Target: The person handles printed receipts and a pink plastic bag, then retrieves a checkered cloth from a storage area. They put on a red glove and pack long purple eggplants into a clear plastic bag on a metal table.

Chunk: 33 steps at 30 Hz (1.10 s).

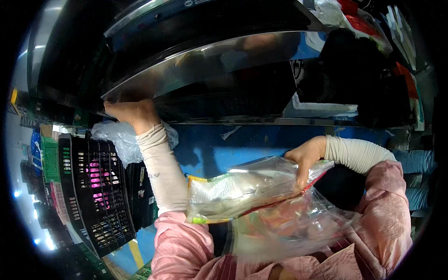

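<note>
My right hand (305, 157) grips the upper right part of a clear plastic bag (252, 185). The bag has printed areas, a yellow-green lower corner and a red strip along one side. A second clear plastic bag (290, 227), or a looser part of the same one, hangs below it against my pink shirt; which it is I cannot tell. Farther left, my left hand (134, 113) reaches up to the left end of a shiny dark panel (217, 59). Its fingers are blurred in shadow there, so their hold is unclear.
Crumpled clear plastic (120, 140) lies beside my left wrist. A black slatted crate (101, 157) with pink items inside stands left, with a green crate (50, 159) beyond it. A blue surface (224, 140) runs below the dark panel. A white-edged tray (322, 109) sits to the right.
</note>
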### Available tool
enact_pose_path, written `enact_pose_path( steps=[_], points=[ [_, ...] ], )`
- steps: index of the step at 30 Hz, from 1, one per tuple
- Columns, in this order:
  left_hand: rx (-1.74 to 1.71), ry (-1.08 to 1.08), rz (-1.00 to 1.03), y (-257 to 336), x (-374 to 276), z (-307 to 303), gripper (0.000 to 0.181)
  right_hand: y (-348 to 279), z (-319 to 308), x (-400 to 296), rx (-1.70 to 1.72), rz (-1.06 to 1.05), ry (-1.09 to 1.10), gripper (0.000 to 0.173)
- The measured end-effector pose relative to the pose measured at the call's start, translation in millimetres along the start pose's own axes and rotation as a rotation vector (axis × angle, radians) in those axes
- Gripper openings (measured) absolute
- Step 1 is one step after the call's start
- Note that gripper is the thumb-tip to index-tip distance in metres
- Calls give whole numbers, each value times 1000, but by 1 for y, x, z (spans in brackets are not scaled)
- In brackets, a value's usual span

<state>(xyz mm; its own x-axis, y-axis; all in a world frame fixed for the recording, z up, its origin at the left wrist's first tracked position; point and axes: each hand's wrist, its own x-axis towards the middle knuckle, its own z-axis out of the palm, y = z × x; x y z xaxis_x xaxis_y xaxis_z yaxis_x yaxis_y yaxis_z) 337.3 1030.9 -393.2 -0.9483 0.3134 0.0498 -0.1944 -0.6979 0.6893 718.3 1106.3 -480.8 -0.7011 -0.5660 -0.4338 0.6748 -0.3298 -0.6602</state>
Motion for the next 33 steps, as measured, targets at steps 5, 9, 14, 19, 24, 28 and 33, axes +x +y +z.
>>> enact_pose_path(
  steps=[5, 9, 14, 19, 24, 28, 33],
  points=[
    [237, 11, 181, -22, -5, -13, 57, 7, 2, 13, -56, 129, -152, 47],
    [1214, 106, 857, -31, 61, -145, 55, 6, 1, 19, -32, 177, -185, 44],
    [768, 149, 507, 5, -55, -36, 50, 9, -17, 0, -60, 134, -62, 43],
    [991, -136, 732, -9, -133, -45, 36, 11, -57, -8, -22, 78, -88, 54],
    [810, -799, 110, 5, -152, -22, 46, -46, -51, -44, -534, 26, 99, 60],
    [725, -1209, -233, -18, -152, -26, 86, -114, -5, -78, -1115, 145, 244, 57],
    [755, -1469, -704, -38, -170, -12, 104, -143, 49, -61, -1592, 146, 290, 23]
  ],
)
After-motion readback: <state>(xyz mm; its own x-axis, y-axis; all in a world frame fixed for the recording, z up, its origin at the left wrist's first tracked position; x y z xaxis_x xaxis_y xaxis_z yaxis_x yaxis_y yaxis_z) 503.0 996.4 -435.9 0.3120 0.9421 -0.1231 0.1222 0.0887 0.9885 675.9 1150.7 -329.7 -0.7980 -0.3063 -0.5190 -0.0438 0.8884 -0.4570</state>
